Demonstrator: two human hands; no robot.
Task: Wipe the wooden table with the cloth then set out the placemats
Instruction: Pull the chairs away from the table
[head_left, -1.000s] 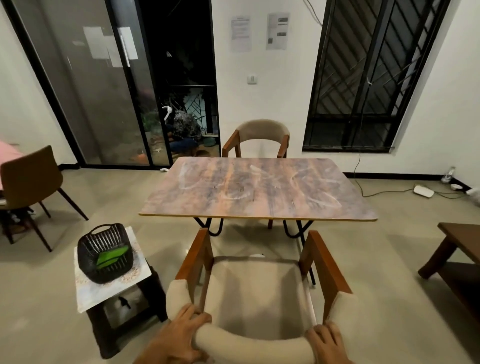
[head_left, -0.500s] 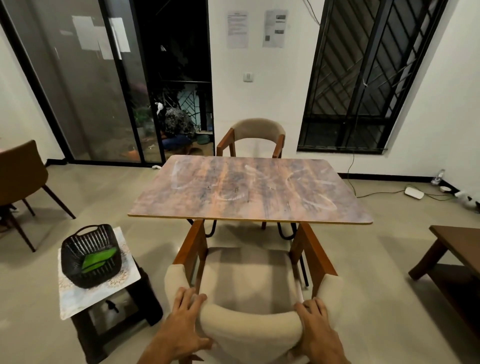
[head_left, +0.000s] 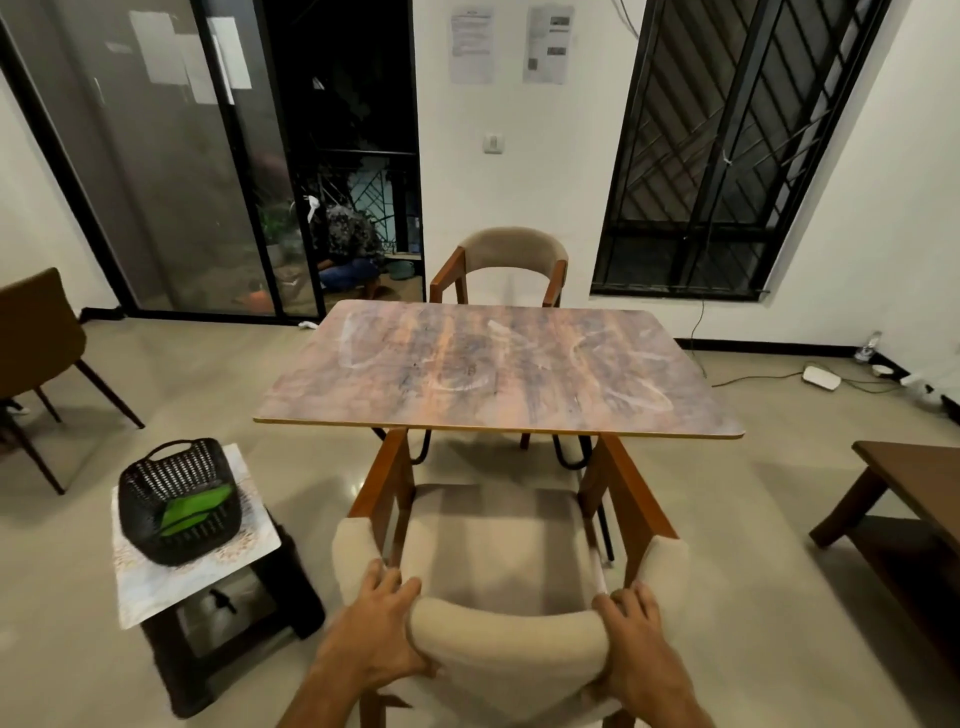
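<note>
Wooden table, pale-streaked, long axis lying left to right; left hand and right hand both curled round the backrest of the beige chair.

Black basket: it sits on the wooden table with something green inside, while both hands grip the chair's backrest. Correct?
No. The head view shows the black basket on the small stand left of the chair, not on the wooden table. The green thing inside it and the left hand and right hand gripping the backrest are right.
</note>
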